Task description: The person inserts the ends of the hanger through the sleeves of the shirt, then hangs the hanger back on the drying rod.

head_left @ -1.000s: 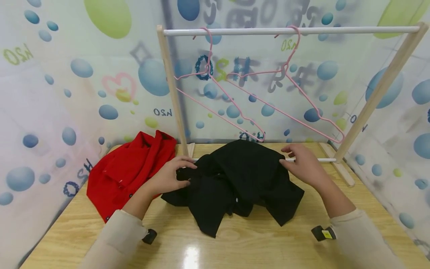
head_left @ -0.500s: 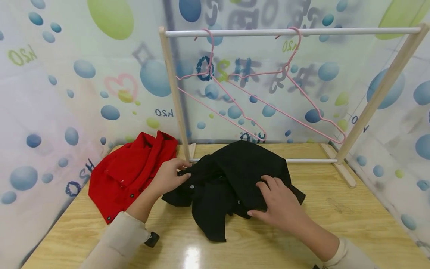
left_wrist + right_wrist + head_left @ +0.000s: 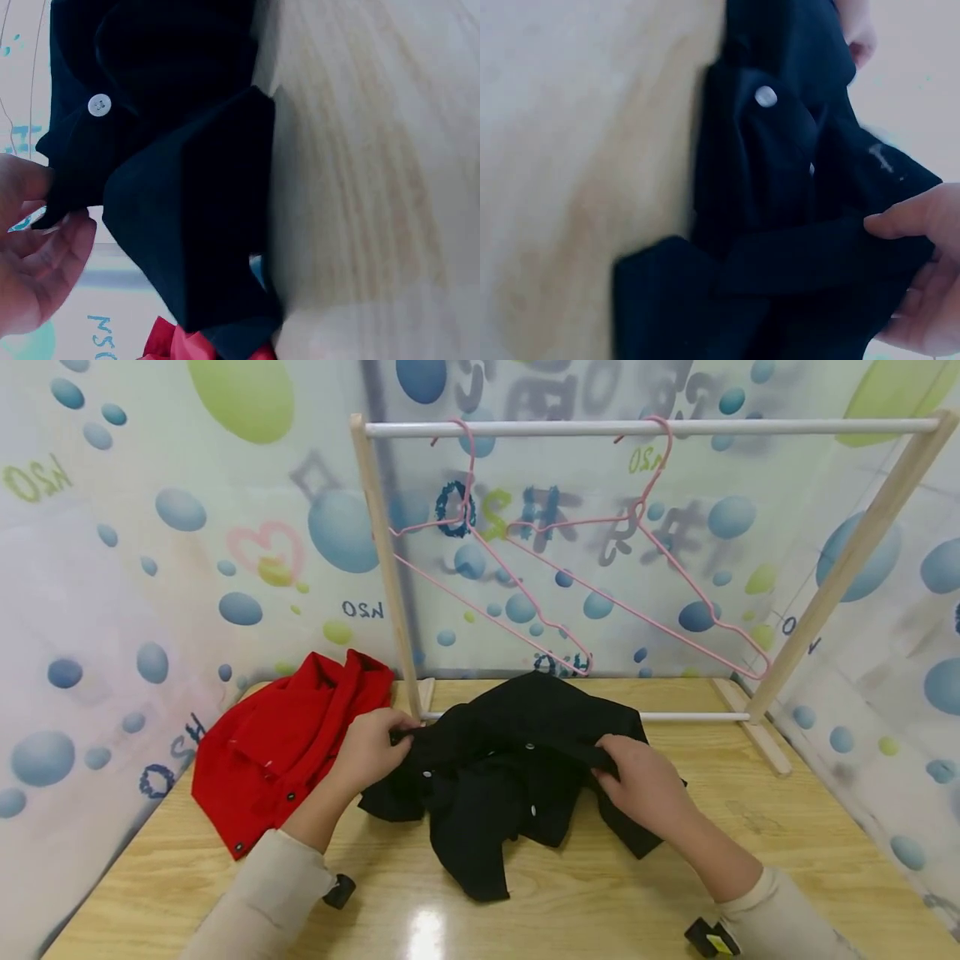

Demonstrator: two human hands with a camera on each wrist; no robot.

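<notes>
A black buttoned shirt lies crumpled in the middle of the table, white buttons showing. My left hand pinches its left edge between thumb and fingers; the left wrist view shows that hand on a corner of the cloth near a white button. On the other side my right hand grips a raised edge of the shirt. In the right wrist view the thumb of the right hand lies over the cloth, with the fingers behind it.
A red buttoned garment lies crumpled at the left. Behind the shirt stands a rack with wooden posts and a white top rail. Two pink hangers hang from it. A patterned backdrop surrounds the table.
My right hand came in from the shirt's right side, over its front, and now grips an edge and lifts it. The left hand has stayed nearby and now pinches the left edge.
</notes>
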